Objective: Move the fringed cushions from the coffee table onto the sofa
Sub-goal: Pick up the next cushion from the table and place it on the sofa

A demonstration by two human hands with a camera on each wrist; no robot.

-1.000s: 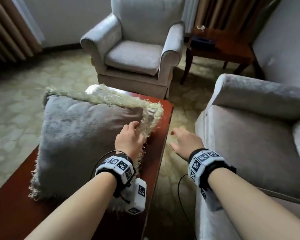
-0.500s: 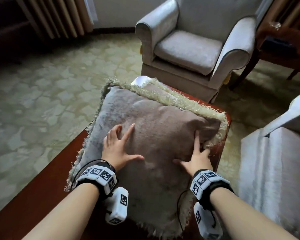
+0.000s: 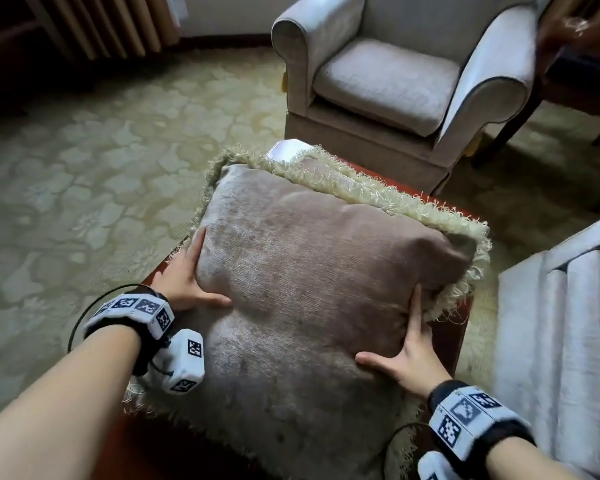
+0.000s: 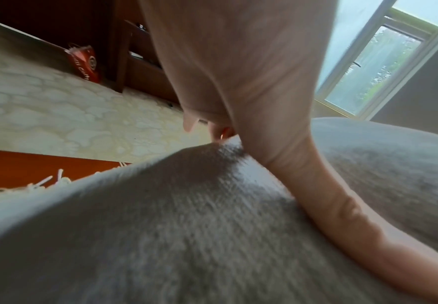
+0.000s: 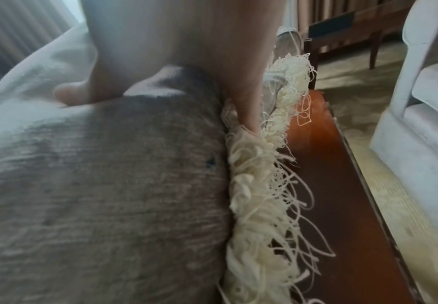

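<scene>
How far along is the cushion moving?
Nothing looks done: the visible sofa corner holds no cushion. In hand: the left hand and right hand clasp opposite sides of the fringed cushion on the coffee table. Left: lifting it across.

A home living room: a pale armchair (image 3: 388, 74), patterned carpet (image 3: 101, 161), wooden coffee table (image 3: 447, 327) (curtains (image 3: 94, 26) behind).

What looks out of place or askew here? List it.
The fringed cushion lies askew on the coffee table, its near-right fringe hanging in loose, tangled strands. A red packet lies on the carpet beside dark wooden furniture. Nothing spilled.
</scene>
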